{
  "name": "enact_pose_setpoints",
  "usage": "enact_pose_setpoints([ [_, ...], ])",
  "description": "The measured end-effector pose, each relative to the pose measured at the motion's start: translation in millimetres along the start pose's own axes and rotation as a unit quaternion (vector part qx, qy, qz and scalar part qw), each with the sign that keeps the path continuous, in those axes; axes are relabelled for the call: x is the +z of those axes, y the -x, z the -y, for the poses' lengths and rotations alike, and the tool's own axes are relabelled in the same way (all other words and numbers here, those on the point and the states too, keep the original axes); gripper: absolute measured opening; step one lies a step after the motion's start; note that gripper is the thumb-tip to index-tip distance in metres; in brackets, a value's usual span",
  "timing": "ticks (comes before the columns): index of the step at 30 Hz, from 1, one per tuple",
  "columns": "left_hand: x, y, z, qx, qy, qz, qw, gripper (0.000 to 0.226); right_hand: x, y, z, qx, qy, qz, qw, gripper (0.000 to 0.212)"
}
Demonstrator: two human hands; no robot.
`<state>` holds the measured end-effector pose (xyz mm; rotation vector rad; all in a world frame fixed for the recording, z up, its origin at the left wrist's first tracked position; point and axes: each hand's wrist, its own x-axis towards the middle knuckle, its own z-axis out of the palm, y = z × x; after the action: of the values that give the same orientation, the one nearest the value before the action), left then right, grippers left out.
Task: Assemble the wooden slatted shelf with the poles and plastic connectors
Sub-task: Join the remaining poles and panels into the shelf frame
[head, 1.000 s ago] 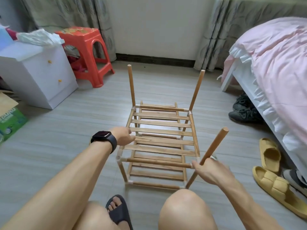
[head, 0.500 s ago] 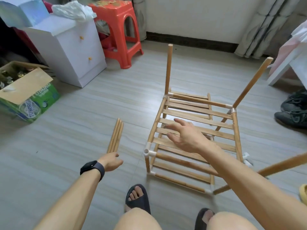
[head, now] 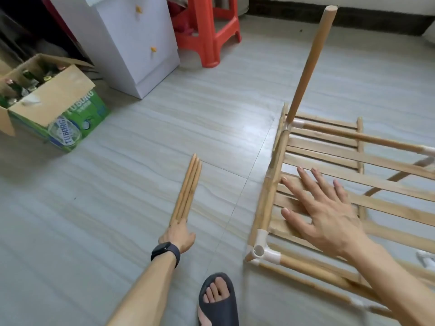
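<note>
The wooden slatted shelf [head: 353, 161] lies on the floor at the right. One pole [head: 308, 64] stands up from its far-left corner. A white plastic connector [head: 261, 250] with an empty socket sits on the near-left corner. My right hand [head: 324, 215] is spread flat, fingers straight, over the slats near that corner. Three loose poles [head: 188, 187] lie side by side on the floor left of the shelf. My left hand [head: 179, 236], a black watch on its wrist, is at their near ends with the fingers curled down onto them.
A white drawer cabinet [head: 131, 43] and a red plastic stool [head: 207, 31] stand at the back. An open green cardboard box [head: 58, 107] of bottles sits at the far left. My foot in a dark slipper [head: 217, 300] is near the bottom. A loose white connector [head: 426, 258] lies at the right edge.
My right hand let go of the angled pole and came onto the slats. My left hand left the shelf and reached to the loose poles. The view swung left.
</note>
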<state>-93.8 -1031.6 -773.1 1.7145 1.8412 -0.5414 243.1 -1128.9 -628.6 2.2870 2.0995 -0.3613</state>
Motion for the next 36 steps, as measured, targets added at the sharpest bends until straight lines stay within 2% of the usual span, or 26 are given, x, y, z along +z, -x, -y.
enact_pose_setpoints([
  [3, 9.0, -14.7, -8.0, -0.006, -0.012, -0.009, 1.0, 0.06, -2.3, -1.0, -22.8, -0.016, -0.021, -0.013, 1.0, 0.068],
  [6, 20.1, -25.5, -10.3, -0.012, -0.02, -0.021, 0.999, 0.053, -3.5, -6.1, -31.8, -0.003, -0.033, -0.016, 0.999, 0.072],
  [15, 33.7, -36.5, -24.3, -0.03, 0.028, -0.053, 0.998, 0.026, 2.6, -6.8, -26.8, 0.002, -0.015, -0.033, 0.999, 0.073],
  [18, 34.5, -36.8, -35.1, -0.049, 0.058, -0.052, 0.996, 0.025, 5.2, -8.4, -28.7, 0.0, -0.006, -0.034, 0.999, 0.073],
  [20, 35.7, -40.7, -38.6, -0.066, 0.109, -0.033, 0.991, 0.027, 6.3, -8.7, -30.2, -0.003, -0.002, -0.035, 0.999, 0.072],
  [22, 37.6, -44.6, -39.9, -0.071, 0.208, -0.004, 0.975, 0.025, 5.5, -7.7, -33.0, -0.007, 0.001, -0.032, 0.999, 0.071],
  [23, 36.9, -43.4, -41.4, -0.076, 0.281, 0.012, 0.957, 0.022, 4.9, -7.2, -34.1, -0.009, 0.0, -0.031, 0.999, 0.071],
  [25, 33.9, -28.3, -48.8, -0.072, 0.437, 0.05, 0.895, 0.014, 3.7, -5.5, -34.8, -0.012, -0.001, -0.028, 1.0, 0.071],
  [26, 30.6, -16.3, -53.9, -0.057, 0.49, 0.066, 0.867, 0.007, 3.0, -4.5, -34.6, -0.012, 0.0, -0.026, 1.0, 0.071],
  [28, 20.7, 9.7, -61.8, -0.005, 0.527, 0.079, 0.846, 0.0, 1.0, -2.3, -33.7, -0.011, 0.002, -0.017, 1.0, 0.071],
  [32, -7.9, 55.7, -68.7, 0.093, 0.522, 0.054, 0.846, 0.012, -4.5, 8.1, -34.7, -0.013, 0.008, -0.001, 1.0, 0.068],
  [36, -41.5, 106.5, -73.2, 0.213, 0.454, 0.013, 0.865, 0.014, -10.6, 34.1, -38.4, -0.021, 0.012, 0.004, 1.0, 0.069],
])
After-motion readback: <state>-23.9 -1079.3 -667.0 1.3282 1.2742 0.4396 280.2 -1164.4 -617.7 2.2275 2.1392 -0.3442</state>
